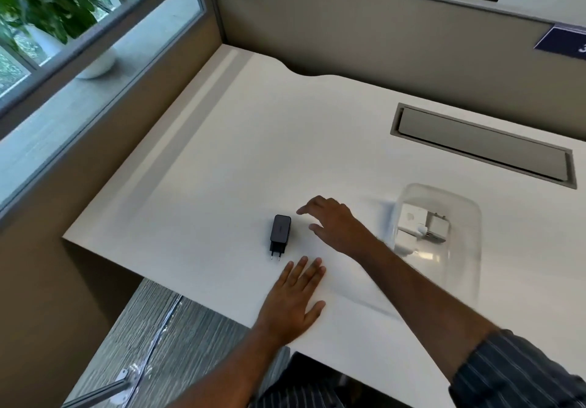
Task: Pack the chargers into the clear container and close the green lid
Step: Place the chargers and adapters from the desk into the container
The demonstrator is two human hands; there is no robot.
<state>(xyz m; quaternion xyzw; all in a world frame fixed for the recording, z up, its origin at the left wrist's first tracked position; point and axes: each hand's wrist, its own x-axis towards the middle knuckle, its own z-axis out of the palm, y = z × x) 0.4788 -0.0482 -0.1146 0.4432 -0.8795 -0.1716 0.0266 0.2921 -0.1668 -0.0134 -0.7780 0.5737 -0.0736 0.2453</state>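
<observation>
A black charger with two round pins lies flat on the white desk, pins toward me. My right hand hovers just to its right, fingers spread and empty, not touching it. My left hand rests flat on the desk near the front edge, just below the charger. The clear container stands to the right, behind my right forearm, with white chargers inside. No green lid is in view.
A grey cable hatch is set into the desk at the back right. Beige partition walls close the desk at the back and left. The desk's front edge drops off to a wood-grain floor at lower left.
</observation>
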